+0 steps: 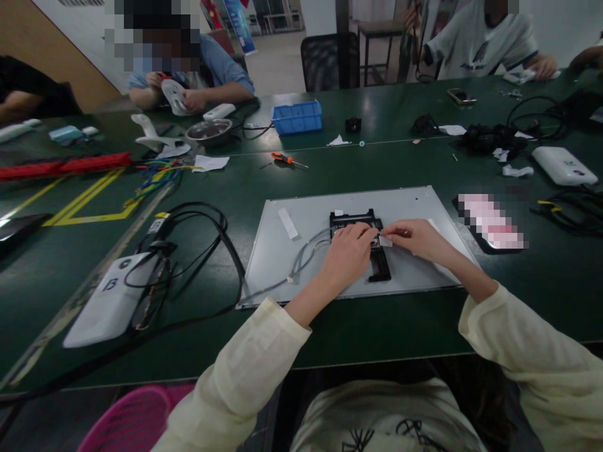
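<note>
A flat white panel (pixel 268 263) lies before me, with a black plastic frame (pixel 379 270) on top. My left hand (pixel 351 248) rests over the frame's middle, its bent fingers closed on it and covering part of it. Thumb and forefinger of my right hand (pixel 417 238) are pinched together at the frame's right side. A small white strip (pixel 385 242) shows right under those fingertips. Grey cables (pixel 301 257) run from the panel's lower left edge to beneath my left hand. Another white strip (pixel 288 224) lies on the panel's left part.
To the left lies a white device (pixel 110 301) with black cables. A phone (pixel 492 226) is right of the panel. Beyond are an orange screwdriver (pixel 285 159), a blue basket (pixel 296 118) and a metal bowl (pixel 210 130). Other people sit across the green table (pixel 400 157).
</note>
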`<state>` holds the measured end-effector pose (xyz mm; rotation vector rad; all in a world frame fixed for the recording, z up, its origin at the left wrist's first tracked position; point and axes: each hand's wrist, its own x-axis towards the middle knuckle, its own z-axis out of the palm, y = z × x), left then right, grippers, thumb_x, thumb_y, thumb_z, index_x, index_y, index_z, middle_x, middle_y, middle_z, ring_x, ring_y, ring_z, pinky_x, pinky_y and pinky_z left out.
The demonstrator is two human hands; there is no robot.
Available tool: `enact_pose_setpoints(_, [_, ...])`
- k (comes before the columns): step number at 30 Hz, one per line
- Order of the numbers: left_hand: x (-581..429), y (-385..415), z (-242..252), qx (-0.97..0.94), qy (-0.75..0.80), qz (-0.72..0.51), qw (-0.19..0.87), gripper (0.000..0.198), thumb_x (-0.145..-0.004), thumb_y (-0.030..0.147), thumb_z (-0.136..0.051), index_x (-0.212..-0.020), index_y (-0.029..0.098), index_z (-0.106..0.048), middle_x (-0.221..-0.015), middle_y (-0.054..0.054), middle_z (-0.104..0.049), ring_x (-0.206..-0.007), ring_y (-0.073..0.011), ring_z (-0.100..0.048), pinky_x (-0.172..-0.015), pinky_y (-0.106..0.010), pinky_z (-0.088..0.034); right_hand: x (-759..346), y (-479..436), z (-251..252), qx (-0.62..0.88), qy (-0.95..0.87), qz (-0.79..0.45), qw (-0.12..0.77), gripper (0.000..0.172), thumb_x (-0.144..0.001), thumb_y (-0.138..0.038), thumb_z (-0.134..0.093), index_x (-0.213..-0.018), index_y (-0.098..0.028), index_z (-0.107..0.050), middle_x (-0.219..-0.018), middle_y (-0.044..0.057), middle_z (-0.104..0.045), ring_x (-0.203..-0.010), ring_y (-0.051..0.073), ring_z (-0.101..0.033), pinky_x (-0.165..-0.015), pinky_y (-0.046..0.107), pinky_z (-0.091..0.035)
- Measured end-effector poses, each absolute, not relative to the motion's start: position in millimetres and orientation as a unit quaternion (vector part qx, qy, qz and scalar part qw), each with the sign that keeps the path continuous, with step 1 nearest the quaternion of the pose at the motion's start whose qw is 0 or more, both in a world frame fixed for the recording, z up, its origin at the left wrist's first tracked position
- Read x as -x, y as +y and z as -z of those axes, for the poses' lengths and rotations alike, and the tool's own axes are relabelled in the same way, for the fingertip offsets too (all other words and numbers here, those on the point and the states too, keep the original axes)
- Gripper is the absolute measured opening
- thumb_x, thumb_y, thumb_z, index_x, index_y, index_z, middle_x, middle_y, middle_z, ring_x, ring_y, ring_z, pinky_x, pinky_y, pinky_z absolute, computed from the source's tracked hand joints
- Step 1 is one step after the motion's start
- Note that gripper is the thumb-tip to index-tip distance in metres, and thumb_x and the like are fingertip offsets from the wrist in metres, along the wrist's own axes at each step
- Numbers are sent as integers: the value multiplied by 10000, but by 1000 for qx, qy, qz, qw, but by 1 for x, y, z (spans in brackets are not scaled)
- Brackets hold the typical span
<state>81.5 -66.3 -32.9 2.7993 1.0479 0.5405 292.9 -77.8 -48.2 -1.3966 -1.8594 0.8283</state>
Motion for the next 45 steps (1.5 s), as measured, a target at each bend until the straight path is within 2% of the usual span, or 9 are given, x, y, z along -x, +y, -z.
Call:
enact_pose_setpoints(8, [-84, -70, 31, -945, 292, -146, 15, 308, -931, 140, -402, -1160, 178, -604, -1199, -110, -586, -1122, -254, -522, -943, -414, -413, -287, -79, 51, 550, -716, -273, 332, 169, -805, -254, -608, -947, -212, -689, -804, 23, -723, -720, 175, -666, -661, 306, -516])
enact_pose_setpoints(13, [-85, -69, 32, -944, 296, -146, 22, 321, -922, 123, -406, -1161, 185, -611, -1209, -110, -585, -1141, -250, -513, -954, -422, -408, -285, -81, 49, 539, -741, -229, 329, 146, -777, -198, -609, -912, -205, -664, -894, 34, -678, -700, 157, -640, -649, 302, -503])
enact_pose_setpoints(19, [-85, -69, 33, -942, 296, -155, 24, 311, -919, 128, -412, -1141, 174, -624, -1234, -113, -576, -1149, -250, -505, -969, -420, -404, -285, -83, 44, 527, -766, -216, 296, 93, -795, -182, -589, -841, -202, -667, -874, 40, -637, -729, 167, -620, -686, 323, -493])
enact_pose_setpoints(27, [-80, -69, 24, -928, 313, -202, 24, 287, -936, 154, -403, -1132, 169, -612, -1231, -104, -581, -1155, -235, -509, -983, -399, -389, -287, -83, 42, 543, -744, -197, 335, 117, -853, -271, -578, -812, -204, -665, -875, 45, -653, -728, 170, -614, -646, 309, -490])
enact_pose_setpoints(32, [-58, -50, -3, -874, 406, -267, 10, 265, -912, 145, -426, -1086, 183, -621, -1194, -96, -594, -1134, -230, -520, -969, -389, -393, -285, -86, 37, 545, -742, -166, 353, 107, -858, -242, -561, -840, -202, -658, -881, 43, -640, -730, 167, -613, -587, 281, -472])
enact_pose_setpoints(36, [-14, -16, -11, -798, 505, -328, 18, 242, -883, 156, -422, -1009, 182, -627, -1071, -64, -615, -1045, -194, -550, -948, -336, -418, -280, -90, 35, 528, -764, -138, 343, 113, -868, -196, -531, -853, -202, -643, -933, 53, -638, -789, 182, -613, -667, 306, -488])
enact_pose_setpoints(40, [30, 15, 4, -740, 581, -337, 31, 244, -814, 135, -448, -969, 181, -631, -1020, -52, -612, -890, -168, -578, -885, -310, -454, -276, -93, 36, 519, -781, -115, 327, 124, -882, -191, -510, -862, -207, -631, -955, 64, -637, -892, 217, -608, -791, 363, -485])
enact_pose_setpoints(45, [46, 33, 27, -725, 614, -305, 69, 299, -765, 133, -513, -1041, 189, -615, -1097, -56, -588, -847, -154, -574, -853, -297, -475, -274, -94, 39, 506, -796, -111, 315, 123, -887, -192, -504, -878, -210, -625, -959, 70, -634, -910, 226, -599, -821, 384, -478])
